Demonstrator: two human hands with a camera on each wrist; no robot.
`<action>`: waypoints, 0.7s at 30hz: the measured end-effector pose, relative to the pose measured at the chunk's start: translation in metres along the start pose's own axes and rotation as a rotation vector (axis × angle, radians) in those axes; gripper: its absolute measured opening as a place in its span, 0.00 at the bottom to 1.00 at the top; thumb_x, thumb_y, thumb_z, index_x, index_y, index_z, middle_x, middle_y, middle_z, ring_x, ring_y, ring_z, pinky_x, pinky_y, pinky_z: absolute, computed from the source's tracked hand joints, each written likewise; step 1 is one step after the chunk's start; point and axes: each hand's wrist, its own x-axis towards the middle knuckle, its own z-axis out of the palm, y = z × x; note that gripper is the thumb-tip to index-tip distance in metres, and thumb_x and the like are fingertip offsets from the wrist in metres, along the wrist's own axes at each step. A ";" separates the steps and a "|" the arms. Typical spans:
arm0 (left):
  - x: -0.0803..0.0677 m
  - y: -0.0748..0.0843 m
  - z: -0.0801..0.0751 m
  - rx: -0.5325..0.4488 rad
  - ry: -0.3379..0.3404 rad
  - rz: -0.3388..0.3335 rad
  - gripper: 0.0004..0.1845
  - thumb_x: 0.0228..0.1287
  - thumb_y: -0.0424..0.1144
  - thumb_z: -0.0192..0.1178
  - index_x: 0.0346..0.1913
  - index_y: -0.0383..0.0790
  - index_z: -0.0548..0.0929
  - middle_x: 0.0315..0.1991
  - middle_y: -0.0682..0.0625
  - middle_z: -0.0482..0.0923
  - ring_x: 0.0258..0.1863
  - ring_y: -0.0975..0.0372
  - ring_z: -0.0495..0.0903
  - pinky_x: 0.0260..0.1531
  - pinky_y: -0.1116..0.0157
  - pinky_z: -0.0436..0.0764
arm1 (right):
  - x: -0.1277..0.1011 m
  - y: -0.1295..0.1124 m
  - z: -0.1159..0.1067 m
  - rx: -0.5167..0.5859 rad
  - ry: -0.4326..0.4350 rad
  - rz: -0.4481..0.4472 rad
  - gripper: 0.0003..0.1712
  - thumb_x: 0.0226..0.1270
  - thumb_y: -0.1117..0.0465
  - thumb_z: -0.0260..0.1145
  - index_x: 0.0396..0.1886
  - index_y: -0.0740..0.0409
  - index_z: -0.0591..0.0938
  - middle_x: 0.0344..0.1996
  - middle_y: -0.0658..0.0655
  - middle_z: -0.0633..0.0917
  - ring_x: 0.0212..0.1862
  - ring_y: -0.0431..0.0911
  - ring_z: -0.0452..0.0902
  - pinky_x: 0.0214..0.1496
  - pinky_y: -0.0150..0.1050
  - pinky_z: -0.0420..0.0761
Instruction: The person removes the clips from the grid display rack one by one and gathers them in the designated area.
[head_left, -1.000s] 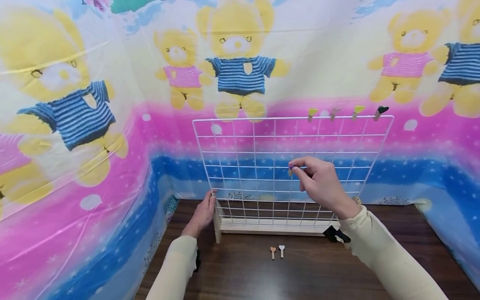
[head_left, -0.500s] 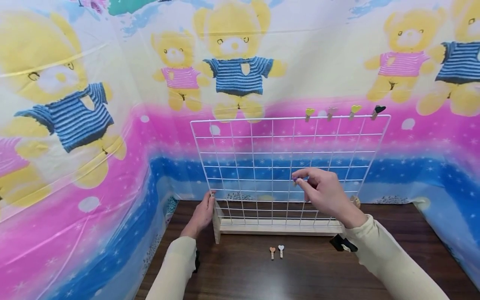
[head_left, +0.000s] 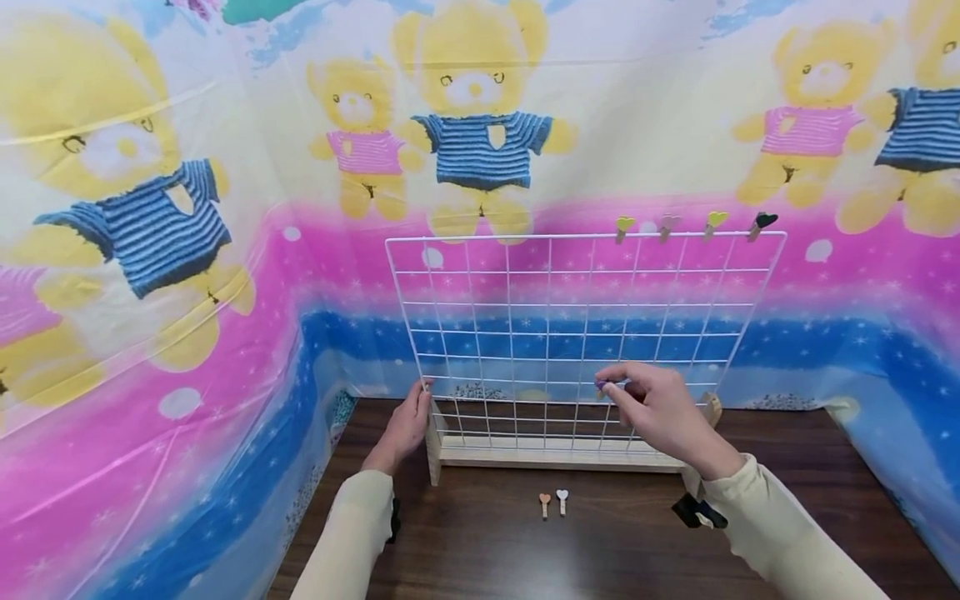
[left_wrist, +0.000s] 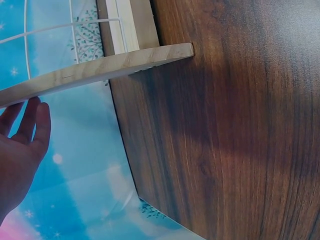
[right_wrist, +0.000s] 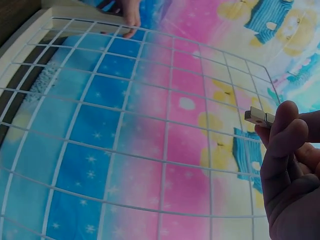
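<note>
My right hand (head_left: 658, 410) pinches a small wooden clothespin (right_wrist: 259, 117) between thumb and fingers. A bit of its purple top shows in the head view, in front of the white wire grid rack (head_left: 550, 333). In the right wrist view the clothespin's bare wooden end points out past the fingertips. My left hand (head_left: 405, 427) rests against the rack's left wooden side post (left_wrist: 100, 67), fingers fairly straight on its outer face. Along the rack's top wire sit several heart clothespins: a yellow one (head_left: 624, 227), a pink one (head_left: 667, 227), another yellow one (head_left: 715, 222) and a dark green one (head_left: 762, 225).
On the dark wooden table (head_left: 480, 542), in front of the rack, lie an orange heart clothespin (head_left: 545, 505) and a white heart clothespin (head_left: 562, 502). The rack's pale wooden base bar (head_left: 555, 456) runs between its feet. A teddy bear printed cloth (head_left: 645, 100) hangs behind.
My right hand has moved down and slightly right with the clothespin, from mid-grid to the lower part of the rack. My left hand has stayed at the post.
</note>
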 end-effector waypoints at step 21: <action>0.002 0.001 0.001 0.013 -0.009 -0.015 0.25 0.78 0.51 0.29 0.71 0.47 0.56 0.27 0.44 0.63 0.22 0.55 0.62 0.34 0.56 0.67 | -0.021 0.024 0.021 0.119 -0.064 0.037 0.08 0.70 0.57 0.60 0.45 0.47 0.82 0.16 0.44 0.75 0.17 0.39 0.71 0.16 0.35 0.69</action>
